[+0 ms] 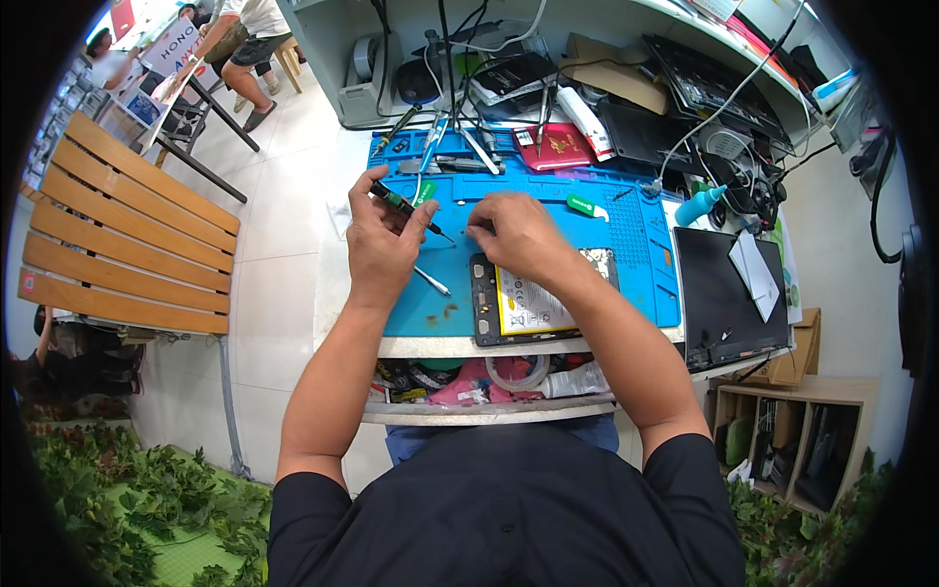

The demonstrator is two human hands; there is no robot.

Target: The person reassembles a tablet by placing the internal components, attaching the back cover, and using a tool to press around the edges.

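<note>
My left hand (pixel 380 252) is closed around a black screwdriver (pixel 391 199), its thin shaft slanting down to the right above a blue work mat (pixel 641 293). My right hand (pixel 520 233) is just right of the screwdriver's tip, thumb and fingers pinched together; whatever lies between them is too small or hidden to name. Below my right hand and forearm, an opened tablet-like device (pixel 486 318) lies on the mat with its battery (pixel 523 305) exposed. My forearm covers part of it. A slim white-and-dark tool (pixel 432 281) rests left of the device.
Tweezers and hand tools (pixel 479 152), a red booklet (pixel 554 147) and a white tube (pixel 585 122) crowd the mat's far side. A teal bottle (pixel 700 205) and a dark screen panel (pixel 729 293) stand to the right. Below the tabletop, an open drawer (pixel 489 415) holds clutter.
</note>
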